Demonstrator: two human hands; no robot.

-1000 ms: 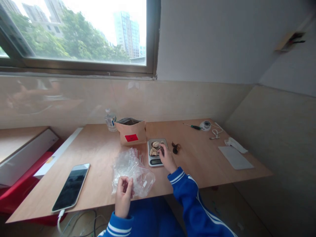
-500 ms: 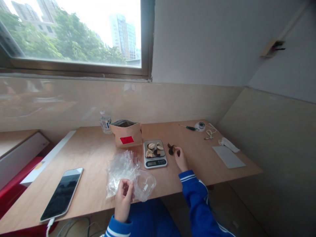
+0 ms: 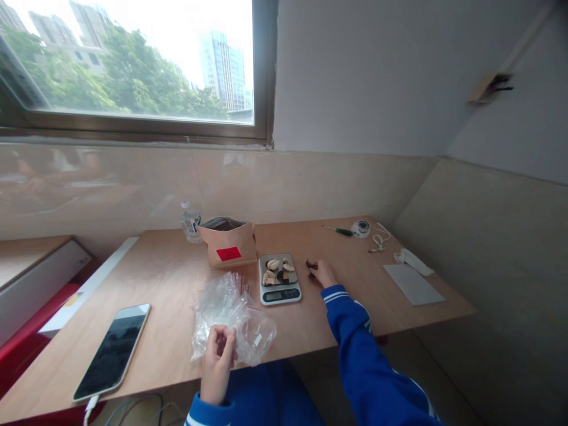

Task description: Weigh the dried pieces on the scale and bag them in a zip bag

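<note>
- Near edge: the left hand [image 3: 217, 358] is curled, thumb to fingers, at the plastic bags [image 3: 217, 302]; whether it grips one cannot be told. The bags lie between it and the scale [image 3: 290, 294].
- Near left: a plugged-in phone [image 3: 113, 352].
- Middle: several pale pieces [image 3: 273, 265] already sit on the scale.
- Right of it: dark pieces [image 3: 311, 265] lie off it, the right hand [image 3: 323, 274] bent over them, grip hidden.
- Far: an open paper bag [image 3: 228, 241], a bottle [image 3: 190, 225].
</note>
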